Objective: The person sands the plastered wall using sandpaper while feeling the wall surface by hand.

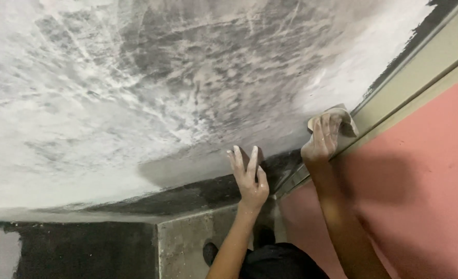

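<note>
A large grey wall surface [177, 88] streaked with white putty fills most of the view. My left hand [249, 178] rests flat against it near its dark lower edge, fingers spread, holding nothing. My right hand [322, 139], dusted white, presses a folded piece of sandpaper [342, 118] against the wall beside the beige frame strip [420, 72].
A pink panel [420, 196] lies to the right of the beige frame. A dark unpainted band [177, 199] runs under the puttied area, with a grey concrete block [187, 243] below it. My dark clothing [280, 261] shows at the bottom.
</note>
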